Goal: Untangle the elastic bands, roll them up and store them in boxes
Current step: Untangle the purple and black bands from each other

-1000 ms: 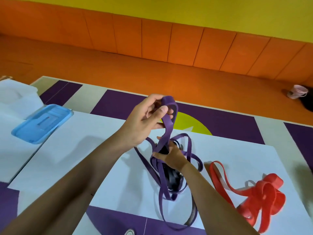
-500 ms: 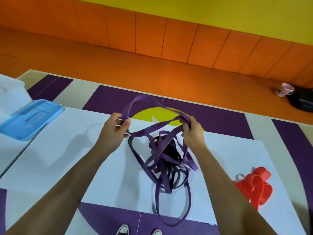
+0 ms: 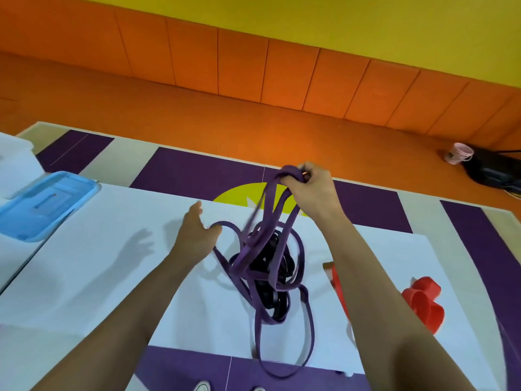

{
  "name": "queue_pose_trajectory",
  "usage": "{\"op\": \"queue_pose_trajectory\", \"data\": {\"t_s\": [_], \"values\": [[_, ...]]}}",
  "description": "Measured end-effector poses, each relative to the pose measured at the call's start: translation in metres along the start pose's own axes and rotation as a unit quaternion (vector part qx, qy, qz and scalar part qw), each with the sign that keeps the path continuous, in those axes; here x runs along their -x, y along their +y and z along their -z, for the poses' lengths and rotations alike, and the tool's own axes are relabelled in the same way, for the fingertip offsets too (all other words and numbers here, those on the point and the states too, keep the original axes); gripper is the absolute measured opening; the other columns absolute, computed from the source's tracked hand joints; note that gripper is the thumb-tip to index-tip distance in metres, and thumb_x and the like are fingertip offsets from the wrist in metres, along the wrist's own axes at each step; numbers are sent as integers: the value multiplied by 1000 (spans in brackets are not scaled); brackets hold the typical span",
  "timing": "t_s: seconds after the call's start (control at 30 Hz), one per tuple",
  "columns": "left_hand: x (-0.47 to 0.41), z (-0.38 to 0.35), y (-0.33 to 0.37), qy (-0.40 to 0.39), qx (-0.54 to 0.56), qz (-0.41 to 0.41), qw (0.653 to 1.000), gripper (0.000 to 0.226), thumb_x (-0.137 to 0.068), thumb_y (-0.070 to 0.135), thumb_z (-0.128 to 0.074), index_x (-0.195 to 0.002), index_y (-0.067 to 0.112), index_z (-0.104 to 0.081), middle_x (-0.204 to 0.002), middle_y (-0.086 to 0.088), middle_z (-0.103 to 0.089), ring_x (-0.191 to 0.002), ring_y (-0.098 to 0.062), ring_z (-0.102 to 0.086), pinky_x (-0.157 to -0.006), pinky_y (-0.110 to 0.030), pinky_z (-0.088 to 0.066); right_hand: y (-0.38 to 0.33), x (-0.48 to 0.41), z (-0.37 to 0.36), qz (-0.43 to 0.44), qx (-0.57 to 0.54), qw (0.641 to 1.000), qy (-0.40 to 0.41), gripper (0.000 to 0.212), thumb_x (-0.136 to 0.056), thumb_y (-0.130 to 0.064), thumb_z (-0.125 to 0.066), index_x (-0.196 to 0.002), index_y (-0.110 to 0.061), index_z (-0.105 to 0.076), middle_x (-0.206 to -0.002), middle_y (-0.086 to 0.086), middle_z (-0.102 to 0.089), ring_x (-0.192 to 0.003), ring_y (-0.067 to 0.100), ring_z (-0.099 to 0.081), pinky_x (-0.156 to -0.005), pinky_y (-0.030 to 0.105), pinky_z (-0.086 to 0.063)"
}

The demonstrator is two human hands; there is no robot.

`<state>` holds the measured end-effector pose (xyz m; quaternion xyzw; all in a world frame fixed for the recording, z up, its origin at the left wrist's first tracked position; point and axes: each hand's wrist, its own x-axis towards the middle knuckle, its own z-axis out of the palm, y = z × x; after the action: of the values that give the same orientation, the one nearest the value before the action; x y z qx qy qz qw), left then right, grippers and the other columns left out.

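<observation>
A long purple elastic band (image 3: pixel 284 258) lies tangled with a black band (image 3: pixel 272 297) in the middle of the white sheet (image 3: pixel 112 263). My right hand (image 3: pixel 313 190) is raised above the tangle, fist closed on a bunched end of the purple band, strands hanging down from it. My left hand (image 3: pixel 197 235) sits lower at the left, fingers spread, its thumb hooked in a side loop of the purple band. A red band (image 3: pixel 423 303) lies coiled at the right, partly hidden behind my right forearm.
A blue box lid (image 3: pixel 42 204) rests at the left edge, beside a translucent white box (image 3: pixel 14 162). The sheet lies on a purple, cream and yellow floor mat. A pink cup (image 3: pixel 458 152) and a dark bag (image 3: pixel 496 170) stand far right by the orange wall.
My right hand has lifted the purple band's end higher and to the right. My left hand has let go of its pinch, dropped lower and opened against a side loop.
</observation>
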<state>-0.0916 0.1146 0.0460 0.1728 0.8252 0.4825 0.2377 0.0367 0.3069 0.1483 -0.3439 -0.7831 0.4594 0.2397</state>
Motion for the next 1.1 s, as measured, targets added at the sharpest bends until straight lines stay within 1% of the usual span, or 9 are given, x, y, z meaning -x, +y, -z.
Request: {"op": "queue_pose_trajectory", "data": {"t_s": [0.07,0.23,0.33,0.5,0.63,0.73,0.83,0.97,1.1], "values": [[2,4,2,12,27,-66,997,86,-91,15,-70,-160,29,-21,-162,4,-28,-147,-20,-35,-117,-47,-38,2,6,-1,-7,4,1000,-27,17,-86,-16,-73,-78,-18,-58,-64,-5,-57,-57,13,-48,-61,30,-41],[23,-16,33,-202,55,-176,962,123,-68,50,-91,-159,44,-9,-161,25,-25,-146,6,-29,-113,-25,-34,-18,20,-15,10,8,991,-133,17,-83,-13,-79,-95,-11,-67,-75,4,-66,-64,14,-59,-64,33,-48],[28,-42,40,-177,77,-183,964,100,-73,29,-92,-152,29,-30,-136,18,-55,-122,11,-51,-89,-6,-43,-30,25,-19,26,-21,987,-155,22,-82,-14,-82,-96,-8,-67,-75,0,-68,-63,10,-63,-60,23,-51],[24,-42,42,-59,60,-196,977,32,-89,23,-77,-107,43,-60,-106,12,-61,-108,-10,-58,-88,-22,-47,-22,28,-8,17,-51,989,-139,25,-82,-34,-84,-97,-22,-67,-69,-16,-61,-65,5,-58,-71,33,-57],[21,-32,45,-77,52,-179,979,27,-96,32,-67,-122,33,-61,-110,12,-70,-105,-13,-65,-96,-42,-53,-2,31,-11,-15,-100,988,-114,39,-89,-53,-72,-117,-29,-62,-102,3,-67,-89,11,-67,-87,38,-60],[20,-23,50,-44,89,-168,981,14,-95,39,-61,-107,31,-62,-100,-3,-71,-96,-26,-69,-90,-57,-54,23,32,-16,-14,-155,984,-92,50,-86,-65,-62,-127,-37,-58,-121,-5,-64,-117,10,-62,-101,37,-53],[20,-12,62,-36,158,-169,972,24,-95,41,-59,-109,21,-59,-107,-21,-69,-100,-41,-67,-84,-64,-56,56,41,-28,-39,-170,961,-216,63,-83,-54,-73,-140,-37,-51,-137,-13,-60,-131,6,-55,-105,32,-48],[31,2,86,-37,239,-168,956,14,-107,7,-45,-120,6,-50,-110,-12,-74,-100,-19,-74,-73,-40,-64,81,50,-55,-68,-84,948,-298,66,-72,-27,-92,-128,-34,-57,-106,-16,-74,-96,3,-71,-88,24,-57],[37,21,101,-8,281,-181,942,7,-107,7,-46,-114,5,-48,-96,-20,-68,-91,-30,-75,-71,-39,-63,105,56,-85,-93,-19,964,-247,42,-75,-26,-90,-109,-30,-67,-95,-16,-74,-86,1,-69,-81,21,-55]]}}
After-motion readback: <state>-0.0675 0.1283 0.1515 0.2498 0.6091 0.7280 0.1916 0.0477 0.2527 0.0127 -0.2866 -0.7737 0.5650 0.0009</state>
